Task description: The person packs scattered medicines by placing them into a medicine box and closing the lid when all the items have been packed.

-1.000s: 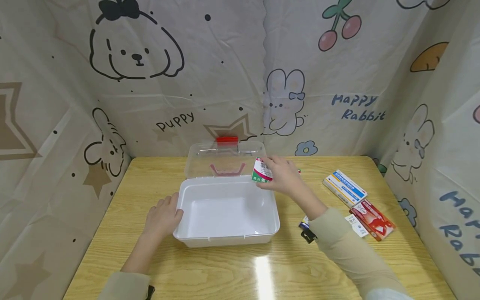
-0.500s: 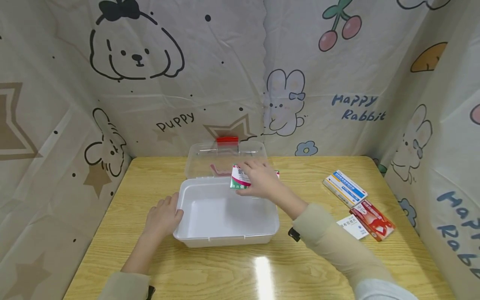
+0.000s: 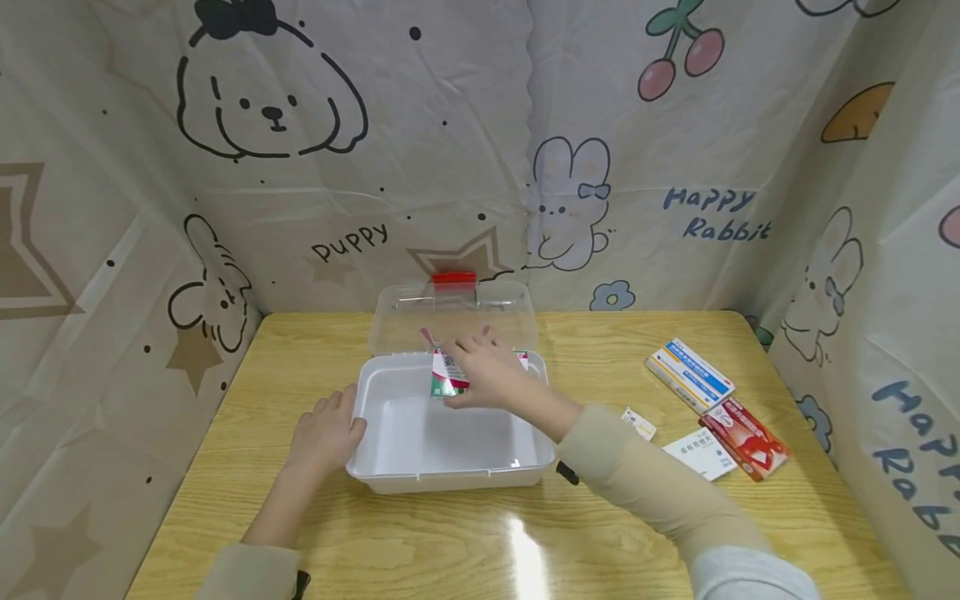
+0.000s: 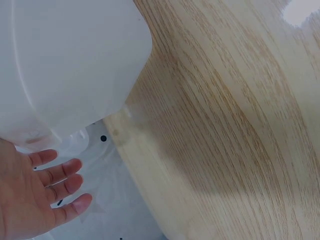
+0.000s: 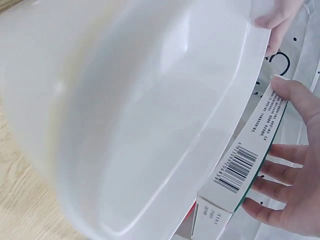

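A white plastic storage box (image 3: 450,481) stands on the table with its clear lid (image 3: 397,317) folded back. My left hand (image 3: 326,433) holds its left rim, the thumb over the edge and the fingers outside, as the right wrist view also shows; the left wrist view has those fingers (image 4: 65,187) beside the outer wall. My right hand (image 3: 487,371) grips a white, green and magenta medicine box (image 3: 447,377) by its edges, over the storage box's back part. In the right wrist view the medicine box (image 5: 250,145) turns a barcoded side to the camera.
To the right lie a blue-and-white medicine box (image 3: 690,375), a red medicine box (image 3: 746,439), a white medicine box (image 3: 701,454) and a small white packet (image 3: 638,423), partly near my right sleeve. A patterned cloth (image 3: 450,183) hangs behind the wooden table (image 3: 420,550).
My right hand has carried the green-and-magenta medicine box left and lower, from the storage box's back right corner to over its back part. The left hand has stayed at the rim.
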Demonstrator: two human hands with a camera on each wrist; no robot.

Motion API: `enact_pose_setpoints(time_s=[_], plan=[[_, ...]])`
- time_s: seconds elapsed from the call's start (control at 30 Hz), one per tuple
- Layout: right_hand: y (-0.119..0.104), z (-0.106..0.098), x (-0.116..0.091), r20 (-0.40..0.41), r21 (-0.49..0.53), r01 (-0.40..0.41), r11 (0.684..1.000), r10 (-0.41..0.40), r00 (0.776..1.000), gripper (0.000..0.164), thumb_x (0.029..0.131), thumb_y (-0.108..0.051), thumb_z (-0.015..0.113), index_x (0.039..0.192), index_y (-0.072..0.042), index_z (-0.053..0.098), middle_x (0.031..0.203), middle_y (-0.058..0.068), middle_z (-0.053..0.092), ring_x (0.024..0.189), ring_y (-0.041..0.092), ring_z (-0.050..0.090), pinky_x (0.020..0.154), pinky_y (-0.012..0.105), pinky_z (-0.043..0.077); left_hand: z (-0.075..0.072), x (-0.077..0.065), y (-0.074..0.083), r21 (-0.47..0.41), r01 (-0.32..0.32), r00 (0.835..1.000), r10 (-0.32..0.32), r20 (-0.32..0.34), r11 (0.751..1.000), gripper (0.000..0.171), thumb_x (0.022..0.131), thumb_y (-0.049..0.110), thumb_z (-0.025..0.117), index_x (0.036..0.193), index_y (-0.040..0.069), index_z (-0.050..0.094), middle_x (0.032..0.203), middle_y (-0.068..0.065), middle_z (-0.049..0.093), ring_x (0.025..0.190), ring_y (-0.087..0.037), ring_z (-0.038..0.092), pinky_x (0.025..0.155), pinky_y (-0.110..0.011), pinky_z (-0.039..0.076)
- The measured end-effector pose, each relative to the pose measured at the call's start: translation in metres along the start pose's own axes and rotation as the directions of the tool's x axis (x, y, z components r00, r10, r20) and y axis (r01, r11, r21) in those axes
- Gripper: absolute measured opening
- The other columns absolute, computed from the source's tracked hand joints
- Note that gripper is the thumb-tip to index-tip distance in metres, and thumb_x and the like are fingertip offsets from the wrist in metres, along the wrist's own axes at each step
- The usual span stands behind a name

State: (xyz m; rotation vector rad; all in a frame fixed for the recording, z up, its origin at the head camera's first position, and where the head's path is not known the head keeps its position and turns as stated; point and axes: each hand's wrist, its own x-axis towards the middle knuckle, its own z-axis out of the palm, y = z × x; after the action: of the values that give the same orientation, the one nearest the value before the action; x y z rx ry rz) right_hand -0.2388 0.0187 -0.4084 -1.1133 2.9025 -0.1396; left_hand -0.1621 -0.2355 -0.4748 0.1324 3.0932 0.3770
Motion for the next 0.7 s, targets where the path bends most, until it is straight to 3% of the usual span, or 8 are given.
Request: enact_pose_setpoints(time_s=[0.27,0.5,0.7], plan=[[-0.015,0.009,0.011,0.068,-0.067,0.046,0.997,-0.041,0.997,0.085,0.073,-0.059,0.064,0.140,-0.014,0.037,0.138,0.006,0.042,0.128,0.025,0.037,0.101,0.050,0.034,0.002,0.001,-0.001,-0.009,0.008,1.000,-0.008,-0.001,1.000,0.054,0.089,0.025,0.041,0.134,-0.003,0.033,0.120,-0.026,0.049,0.105,-0.041,0.048,0.081,-0.059,0.040],[-0.026,0.019,0.018,0.111,-0.105,0.069,0.992,-0.057,0.992,0.080,0.073,-0.060,0.063,0.135,-0.015,0.042,0.129,0.004,0.048,0.120,0.022,0.044,0.095,0.046,0.039,0.002,0.001,0.000,-0.027,0.006,1.000,-0.006,-0.008,1.000,0.051,0.089,0.024,0.042,0.132,-0.002,0.035,0.116,-0.025,0.051,0.101,-0.041,0.050,0.078,-0.058,0.041],[-0.033,0.029,0.021,0.146,-0.105,0.070,0.992,-0.055,0.988,0.079,0.072,-0.061,0.063,0.133,-0.015,0.043,0.126,0.004,0.049,0.113,0.021,0.047,0.092,0.045,0.040,0.001,0.001,0.001,-0.034,0.020,1.000,-0.019,0.015,0.999,0.053,0.089,0.024,0.041,0.134,-0.004,0.032,0.122,-0.028,0.048,0.108,-0.044,0.046,0.083,-0.060,0.039]])
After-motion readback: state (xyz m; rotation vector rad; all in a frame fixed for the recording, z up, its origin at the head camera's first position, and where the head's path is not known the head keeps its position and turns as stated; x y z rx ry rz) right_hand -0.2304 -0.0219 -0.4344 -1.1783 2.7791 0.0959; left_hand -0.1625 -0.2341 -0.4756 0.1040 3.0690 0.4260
